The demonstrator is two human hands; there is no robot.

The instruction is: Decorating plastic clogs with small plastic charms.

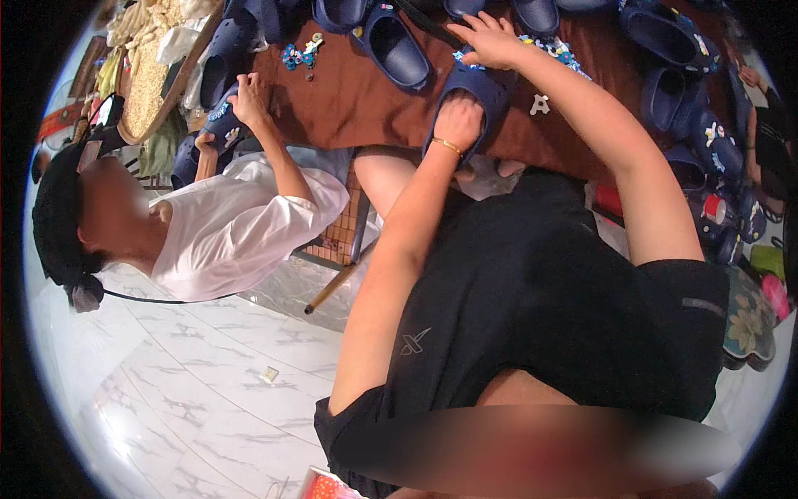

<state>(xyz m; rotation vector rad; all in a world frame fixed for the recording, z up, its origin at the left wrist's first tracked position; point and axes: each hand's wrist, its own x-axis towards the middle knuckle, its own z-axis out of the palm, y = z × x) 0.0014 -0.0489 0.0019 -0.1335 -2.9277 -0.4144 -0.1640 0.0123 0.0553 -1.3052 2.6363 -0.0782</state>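
A navy clog (492,104) lies at the table's near edge with its toe pointing away from me. My left hand (460,123), a gold bracelet at its wrist, is pushed into the clog's opening. Its fingers curl inside and their tips are hidden. Over the clog's toe lies my right hand (492,43), fingers apart and reaching to the left. Its thumb is at a small blue-and-white charm (460,56) on the toe. More small blue and white charms (561,56) lie just right of that hand.
Several navy clogs (397,51) stand along the far side of the brown cloth (332,108) and at the right. A white charm (540,104) and a blue cluster (301,56) lie on it. At left, a person in white (241,216) handles another clog (223,123).
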